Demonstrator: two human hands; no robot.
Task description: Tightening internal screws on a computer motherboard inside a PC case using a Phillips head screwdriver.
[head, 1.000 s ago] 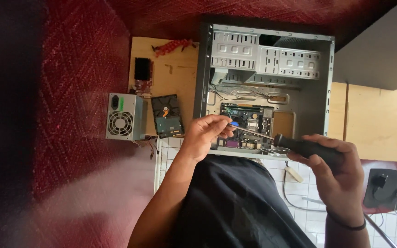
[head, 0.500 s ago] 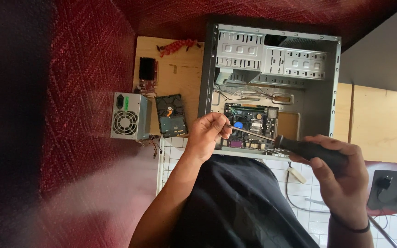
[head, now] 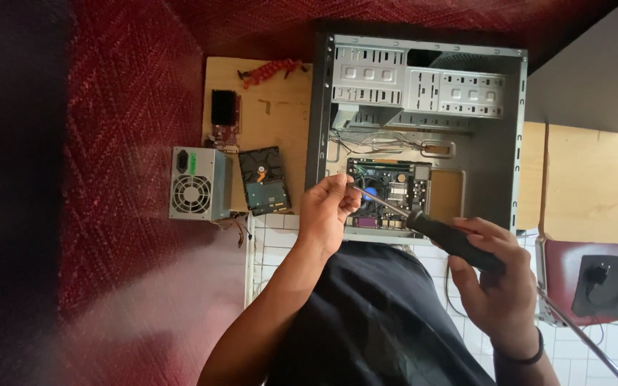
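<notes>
An open grey computer case (head: 498, 136) lies on a wooden board, with a small green motherboard (head: 389, 191) inside near its lower edge. My right hand (head: 498, 286) grips the black handle of a screwdriver (head: 452, 239), whose metal shaft slants up-left toward the motherboard. My left hand (head: 327, 211) is closed around the shaft's tip at the motherboard's left edge, pinching it between fingers and thumb. What sits under the tip is hidden by my fingers.
Left of the case lie a grey power supply (head: 196, 183), a black hard drive (head: 264, 180), a black and red expansion card (head: 224, 114) and a red cable (head: 272, 70). A red carpet (head: 130, 129) lies at left, white tiles below, a black adapter (head: 604, 286) at right.
Both hands and the screwdriver keep nearly the same pose at the motherboard. The view has shifted slightly, so the case sits a little further right.
</notes>
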